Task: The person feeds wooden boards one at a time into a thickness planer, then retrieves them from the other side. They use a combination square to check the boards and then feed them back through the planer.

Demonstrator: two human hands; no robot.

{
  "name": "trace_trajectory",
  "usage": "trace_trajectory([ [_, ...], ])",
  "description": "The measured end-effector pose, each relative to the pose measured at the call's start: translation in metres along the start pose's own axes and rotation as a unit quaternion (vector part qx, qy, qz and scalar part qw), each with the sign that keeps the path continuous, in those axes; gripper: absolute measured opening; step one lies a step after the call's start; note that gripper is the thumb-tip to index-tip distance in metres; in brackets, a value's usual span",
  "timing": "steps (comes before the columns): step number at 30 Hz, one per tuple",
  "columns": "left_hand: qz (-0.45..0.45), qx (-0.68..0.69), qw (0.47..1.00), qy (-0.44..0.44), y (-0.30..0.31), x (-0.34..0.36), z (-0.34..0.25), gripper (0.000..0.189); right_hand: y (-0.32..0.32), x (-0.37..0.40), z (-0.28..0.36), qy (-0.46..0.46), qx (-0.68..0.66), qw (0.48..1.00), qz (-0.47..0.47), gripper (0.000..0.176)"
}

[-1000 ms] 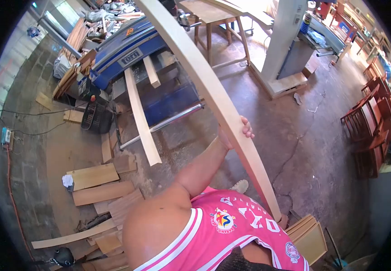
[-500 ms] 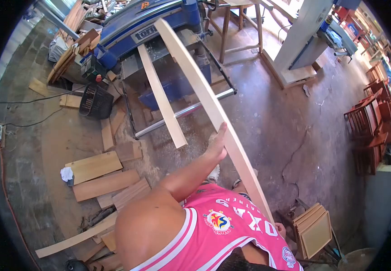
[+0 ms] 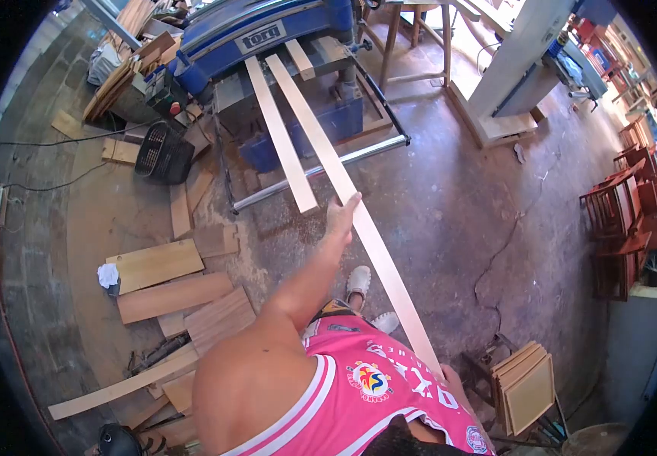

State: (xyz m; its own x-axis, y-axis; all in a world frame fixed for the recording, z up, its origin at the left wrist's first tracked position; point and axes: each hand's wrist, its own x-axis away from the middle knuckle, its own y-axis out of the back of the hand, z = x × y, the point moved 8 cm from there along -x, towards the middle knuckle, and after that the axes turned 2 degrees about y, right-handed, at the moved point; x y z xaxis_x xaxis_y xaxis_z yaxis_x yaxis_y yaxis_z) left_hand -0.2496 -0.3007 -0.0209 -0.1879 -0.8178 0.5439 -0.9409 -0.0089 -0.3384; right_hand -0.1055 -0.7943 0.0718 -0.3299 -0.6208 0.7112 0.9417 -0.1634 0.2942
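Observation:
A long pale wooden board slants from beside my right hip up to the blue planer. Its far end lies on the planer's bed, at the front of the opening. My left hand is closed around the board's left edge near its middle. At the near end, my right hand grips the board, partly hidden by the pink shirt. Left of the board, a second wooden strip sticks out of the planer, untouched. A shorter strip shows to the right in the same opening.
A metal roller bar crosses in front of the planer. Loose boards and a black basket lie on the floor to the left. Framed panels lean at lower right; red-brown chairs stand farther right.
The board's far end has come down from in front of the planer's face onto its bed. The short strip on the right has come into view. My view has shifted slightly.

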Motion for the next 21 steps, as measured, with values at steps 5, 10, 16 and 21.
trace_trajectory([
  [5, -0.169, -0.434, 0.837, -0.287, -0.007, 0.051, -0.052, 0.09, -0.047, -0.057, 0.02, 0.059, 0.051, 0.996, 0.034, 0.037],
  [10, -0.057, -0.699, 0.65, -0.294, -0.052, 0.064, -0.047, 0.083, -0.078, -0.104, 0.082, 0.084, 0.088, 0.993, -0.003, 0.044],
  [16, -0.067, -0.785, 0.57, -0.233, -0.055, 0.051, -0.052, 0.067, -0.09, -0.119, 0.097, 0.111, 0.095, 0.989, 0.014, 0.049],
  [21, -0.083, -0.766, 0.578, -0.268, -0.053, 0.043, -0.062, 0.057, -0.089, -0.119, 0.122, 0.084, 0.071, 0.993, 0.041, 0.053],
])
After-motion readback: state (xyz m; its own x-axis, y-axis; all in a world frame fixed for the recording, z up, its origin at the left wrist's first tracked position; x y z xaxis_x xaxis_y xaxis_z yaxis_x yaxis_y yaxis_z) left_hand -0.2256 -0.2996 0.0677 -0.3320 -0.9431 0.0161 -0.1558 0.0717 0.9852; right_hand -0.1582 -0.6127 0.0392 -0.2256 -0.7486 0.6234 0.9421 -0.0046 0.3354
